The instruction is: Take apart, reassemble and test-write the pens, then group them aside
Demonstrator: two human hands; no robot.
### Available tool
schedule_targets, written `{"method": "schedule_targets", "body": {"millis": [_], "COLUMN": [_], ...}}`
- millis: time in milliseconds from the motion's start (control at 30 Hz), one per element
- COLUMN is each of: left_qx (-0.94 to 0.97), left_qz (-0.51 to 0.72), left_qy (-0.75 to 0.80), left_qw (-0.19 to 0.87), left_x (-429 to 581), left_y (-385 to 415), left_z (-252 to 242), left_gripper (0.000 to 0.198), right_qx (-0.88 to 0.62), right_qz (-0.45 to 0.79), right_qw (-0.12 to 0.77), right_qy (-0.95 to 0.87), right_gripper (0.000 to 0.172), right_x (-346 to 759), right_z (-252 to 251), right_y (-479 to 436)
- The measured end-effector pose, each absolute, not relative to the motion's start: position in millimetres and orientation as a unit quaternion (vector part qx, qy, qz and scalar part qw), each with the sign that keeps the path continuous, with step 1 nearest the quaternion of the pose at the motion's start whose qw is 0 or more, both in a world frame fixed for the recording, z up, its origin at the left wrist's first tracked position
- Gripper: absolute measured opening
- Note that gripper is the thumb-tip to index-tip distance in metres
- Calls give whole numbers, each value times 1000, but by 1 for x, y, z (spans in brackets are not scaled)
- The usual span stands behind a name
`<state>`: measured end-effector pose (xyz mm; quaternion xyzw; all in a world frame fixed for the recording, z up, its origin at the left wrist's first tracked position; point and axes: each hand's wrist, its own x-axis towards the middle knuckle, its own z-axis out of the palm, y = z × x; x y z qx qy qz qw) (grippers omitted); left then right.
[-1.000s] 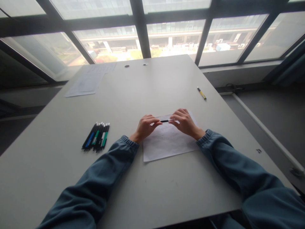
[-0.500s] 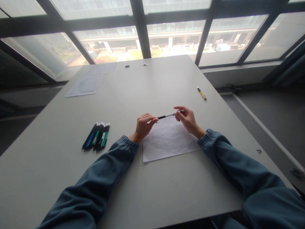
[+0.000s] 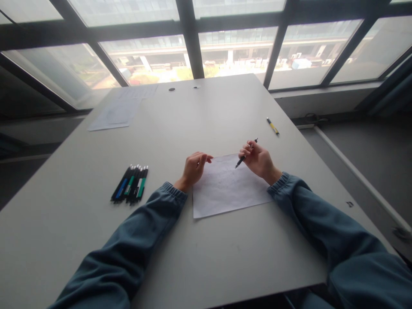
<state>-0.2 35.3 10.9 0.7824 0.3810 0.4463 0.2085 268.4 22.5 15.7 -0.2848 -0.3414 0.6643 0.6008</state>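
A white sheet of paper [image 3: 227,189] with faint marks lies on the grey table [image 3: 180,124] in front of me. My right hand [image 3: 259,161] grips a black pen [image 3: 246,153] in a writing hold, its tip pointing down at the sheet's far edge. My left hand [image 3: 194,168] rests at the sheet's upper left corner, fingers curled with thumb against fingertips; what they pinch, if anything, is too small to name. Both arms wear blue-grey sleeves.
Several pens [image 3: 130,184] with blue and green grips lie side by side at the left. A yellow and black pen [image 3: 272,126] lies near the right edge. More sheets of paper [image 3: 119,109] sit far left, by the windows.
Both hands held the pen level between them. My left hand has let go of it, and my right hand has turned it tip-down over the sheet.
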Motion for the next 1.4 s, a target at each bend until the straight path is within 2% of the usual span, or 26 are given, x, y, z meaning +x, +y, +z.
{"method": "schedule_targets", "body": {"millis": [100, 167, 533, 600, 700, 767, 900, 1067, 1167, 1233, 1333, 1400], "left_qx": [762, 758, 762, 769, 776, 783, 828, 868, 874, 874, 880, 886], "left_qz": [451, 449, 440, 433, 417, 410, 373, 316, 299, 293, 276, 261], "left_qy": [416, 423, 424, 424, 432, 432, 387, 356, 355, 357, 357, 357], "left_qw": [209, 211, 214, 206, 191, 180, 158, 143, 146, 149, 146, 139], "left_x": [-2, -2, -1, -1, 0, 0, -1, 0, 0, 0, 0, 0], "left_y": [37, 37, 36, 37, 39, 40, 41, 42, 43, 44, 43, 42], "left_z": [10, 10, 10, 10, 8, 5, 3, 3, 1, 0, 1, 2], "left_gripper": [57, 58, 53, 48, 30, 27, 27, 25, 26, 28, 23, 20], "right_qx": [-264, -253, -195, -194, -214, -229, -242, -289, -325, -331, -351, -381], "right_qz": [679, 689, 742, 745, 746, 746, 731, 687, 670, 670, 633, 591], "right_qw": [607, 608, 599, 599, 592, 587, 600, 600, 592, 582, 591, 594], "right_qy": [-316, -302, -229, -220, -218, -216, -214, -292, -309, -321, -357, -391], "right_gripper": [49, 53, 45, 41, 21, 12, 22, 55, 66, 61, 42, 36], "right_x": [272, 273, 275, 275, 276, 276, 274, 273, 272, 270, 268, 266], "right_z": [19, 21, 26, 27, 26, 25, 23, 19, 18, 18, 19, 21], "right_y": [22, 21, 17, 17, 18, 19, 21, 21, 20, 19, 17, 15]}}
